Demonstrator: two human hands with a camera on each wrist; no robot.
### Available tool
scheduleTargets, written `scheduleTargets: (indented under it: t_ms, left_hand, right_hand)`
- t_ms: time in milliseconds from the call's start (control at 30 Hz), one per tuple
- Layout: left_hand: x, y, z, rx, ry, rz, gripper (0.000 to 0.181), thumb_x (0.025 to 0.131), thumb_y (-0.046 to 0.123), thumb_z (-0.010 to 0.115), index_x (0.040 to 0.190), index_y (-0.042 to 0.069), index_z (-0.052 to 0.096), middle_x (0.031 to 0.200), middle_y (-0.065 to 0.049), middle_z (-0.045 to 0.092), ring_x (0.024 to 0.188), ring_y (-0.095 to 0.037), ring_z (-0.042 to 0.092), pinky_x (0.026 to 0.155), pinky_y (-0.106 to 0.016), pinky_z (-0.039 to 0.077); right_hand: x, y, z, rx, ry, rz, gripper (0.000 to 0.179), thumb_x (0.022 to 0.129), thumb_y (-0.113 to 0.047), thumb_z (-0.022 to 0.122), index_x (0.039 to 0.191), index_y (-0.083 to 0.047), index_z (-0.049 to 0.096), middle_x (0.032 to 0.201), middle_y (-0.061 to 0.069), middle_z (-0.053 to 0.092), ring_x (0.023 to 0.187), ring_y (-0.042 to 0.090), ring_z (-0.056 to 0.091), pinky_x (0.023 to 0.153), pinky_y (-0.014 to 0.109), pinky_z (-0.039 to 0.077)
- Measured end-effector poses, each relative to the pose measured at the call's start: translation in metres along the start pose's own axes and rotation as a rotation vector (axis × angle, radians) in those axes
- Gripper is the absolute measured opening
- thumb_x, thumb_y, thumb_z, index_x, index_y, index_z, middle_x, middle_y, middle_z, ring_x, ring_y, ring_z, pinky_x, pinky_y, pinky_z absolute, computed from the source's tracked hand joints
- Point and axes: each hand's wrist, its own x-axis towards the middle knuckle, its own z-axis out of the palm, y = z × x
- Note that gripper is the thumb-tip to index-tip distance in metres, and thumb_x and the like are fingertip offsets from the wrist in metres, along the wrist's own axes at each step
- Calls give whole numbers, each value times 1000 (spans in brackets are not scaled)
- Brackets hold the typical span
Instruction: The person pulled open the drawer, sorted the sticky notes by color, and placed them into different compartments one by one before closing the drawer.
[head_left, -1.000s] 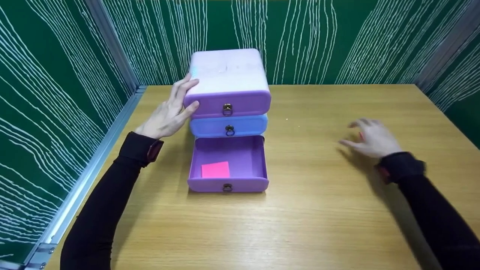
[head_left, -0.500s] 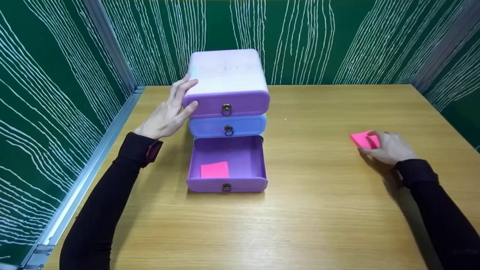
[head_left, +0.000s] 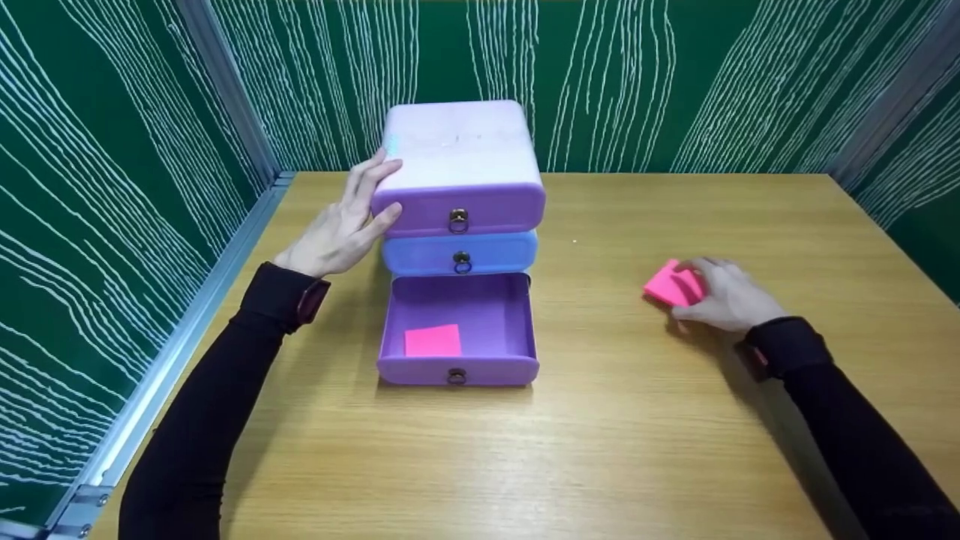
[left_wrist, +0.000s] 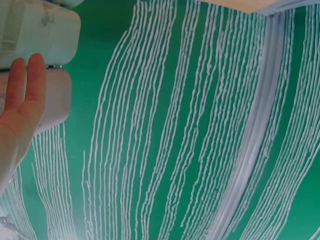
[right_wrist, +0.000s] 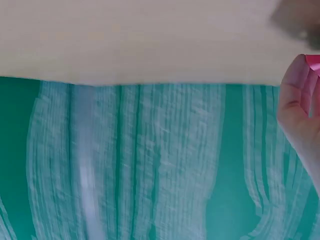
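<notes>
A small three-drawer organizer [head_left: 459, 146] stands on the table with purple top and bottom drawers and a blue middle one. Its bottom drawer [head_left: 487, 315] is pulled out, and a pink sticky note pad [head_left: 433, 340] lies inside at the front left. My left hand [head_left: 337, 229] rests on the organizer's upper left side; in the left wrist view its two visible fingers [left_wrist: 35, 82] lie straight against it. To the right, my right hand [head_left: 731, 294] pinches another pink sticky note pad [head_left: 670, 285] between thumb and fingers, above the table. Only a corner of that pad shows in the right wrist view.
The wooden table [head_left: 600, 450] extends around the organizer. Green walls [head_left: 600, 82] with white wavy lines stand at the back and sides, joined by grey metal posts [head_left: 225, 82]. A metal rail [head_left: 180, 337] runs along the table's left edge.
My right hand first reached down at the right, took hold of the pink pad, then moved left with it. My left hand and the open drawer have stayed in place.
</notes>
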Motion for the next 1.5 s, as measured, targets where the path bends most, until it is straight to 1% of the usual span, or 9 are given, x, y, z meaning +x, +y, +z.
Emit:
scheduleTargets:
  t_ms: [267,333,500,667,733,1033,1167,1333,1500]
  left_hand:
    - [-2,-2,1,-12,-2,3,62,103,60,32,156,35,15,170,2,1,129,-47,52,88,-60,55]
    - [-2,-3,1,-15,1,8,62,103,60,32,156,33,16,170,1,2,124,-46,56,82,-57,57]
    - [0,-2,0,-16,-7,20,61,103,58,32,156,31,17,170,-1,3,119,-43,59,69,-50,58]
    - [-1,-2,-2,-12,-12,11,61,103,59,31,156,33,16,170,0,3,125,-44,56,74,-53,58]
    - [-2,-2,-2,-11,-13,8,61,103,59,31,156,34,16,170,0,2,124,-44,56,75,-53,58]
    - [-2,-2,-1,3,-8,3,66,100,66,29,157,35,15,170,2,3,125,-45,55,80,-55,57]
    - [0,0,-1,16,-8,0,66,100,67,28,157,36,15,170,2,3,119,-44,59,74,-51,58]
    - [1,-1,1,19,-7,10,65,101,65,29,157,34,16,170,-1,5,122,-43,57,77,-52,57]
    - [0,-3,0,26,4,22,64,102,62,29,157,31,17,170,-2,5,126,-41,54,77,-52,57]
  right_hand:
    - [1,-71,-2,-84,146,-352,57,66,-23,87,115,-5,63,123,22,62,112,36,53,82,50,54]
    - [2,-89,-3,-88,169,-436,55,65,-24,87,111,-5,64,121,20,64,110,34,54,85,49,55]
    - [4,-124,-4,-102,155,-580,48,67,-28,86,104,-7,64,123,18,65,112,33,55,92,51,54]
    - [13,-154,1,-112,137,-677,48,69,-32,84,105,-7,63,125,17,65,113,33,57,98,49,51]
    - [17,-166,6,-102,128,-709,49,70,-33,83,105,-7,63,125,17,65,114,34,57,104,51,47]
    - [32,-214,27,-91,43,-807,49,71,-39,82,107,-11,64,127,14,62,114,30,55,98,43,52]
    - [40,-230,37,-120,22,-850,49,71,-38,83,107,-11,63,126,14,62,109,31,54,101,44,48]
    - [47,-242,48,-120,-7,-854,48,72,-38,82,107,-12,63,125,13,63,110,31,55,109,47,44]
    - [52,-244,54,-108,-13,-831,45,76,-42,80,107,-13,64,125,11,64,110,28,55,98,41,50]
